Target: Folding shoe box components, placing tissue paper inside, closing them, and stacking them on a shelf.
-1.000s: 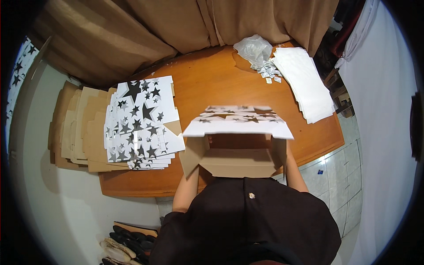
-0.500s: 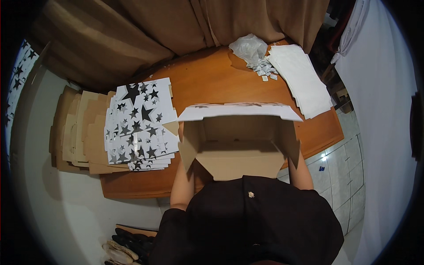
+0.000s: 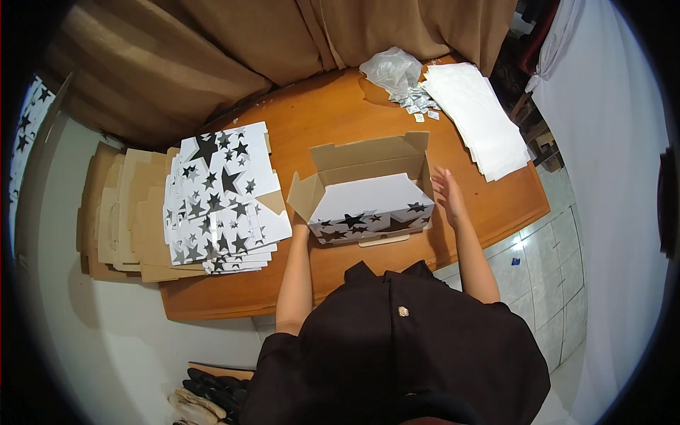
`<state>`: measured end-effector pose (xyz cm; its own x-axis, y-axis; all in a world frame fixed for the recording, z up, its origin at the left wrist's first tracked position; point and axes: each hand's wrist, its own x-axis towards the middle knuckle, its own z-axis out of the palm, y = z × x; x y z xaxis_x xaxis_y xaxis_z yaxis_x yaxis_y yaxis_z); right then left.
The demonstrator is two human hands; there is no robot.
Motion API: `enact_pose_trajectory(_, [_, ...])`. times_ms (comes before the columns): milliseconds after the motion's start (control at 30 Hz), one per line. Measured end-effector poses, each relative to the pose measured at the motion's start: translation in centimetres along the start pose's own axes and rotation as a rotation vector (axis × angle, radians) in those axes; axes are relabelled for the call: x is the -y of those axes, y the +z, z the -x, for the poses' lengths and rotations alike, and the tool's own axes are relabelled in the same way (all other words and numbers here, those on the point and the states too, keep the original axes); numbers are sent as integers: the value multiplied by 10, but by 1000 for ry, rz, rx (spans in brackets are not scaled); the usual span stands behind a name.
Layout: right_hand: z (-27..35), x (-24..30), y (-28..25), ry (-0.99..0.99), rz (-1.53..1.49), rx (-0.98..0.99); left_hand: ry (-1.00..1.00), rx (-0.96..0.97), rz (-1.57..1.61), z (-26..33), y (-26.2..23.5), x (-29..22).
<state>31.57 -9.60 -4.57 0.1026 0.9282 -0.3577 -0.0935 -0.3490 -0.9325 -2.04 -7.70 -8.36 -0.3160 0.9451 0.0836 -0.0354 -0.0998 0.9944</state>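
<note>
A cardboard box, white with black and grey stars outside and brown inside, stands on the wooden table in front of me. Its back panel and left side flap stick up, and a plain white flap slopes inward over the opening from the front. Beside the box's right wall is my right hand, open, its fingers stretched and slightly apart. My left hand is at the lower left corner of the box, mostly hidden behind the left flap, so its fingers do not show.
A stack of flat star-printed cardboard sheets and brown cardboard lies left. At the back are a clear plastic bag with several small sachets and a pile of white sheets. Brown curtains hang behind the table.
The box has turned from its brown inside facing me to its starred side facing me, and now stands upright on the table. My right hand has come into view, apart from it.
</note>
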Motion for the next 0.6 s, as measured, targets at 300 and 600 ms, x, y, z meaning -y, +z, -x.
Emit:
enact_pose_trajectory(300, [21, 21, 28, -215, 89, -29, 56, -91, -305, 28, 11, -19])
enact_pose_trajectory(600, [36, -25, 13, -537, 378, -86, 179, -432, 33, 7, -12, -109])
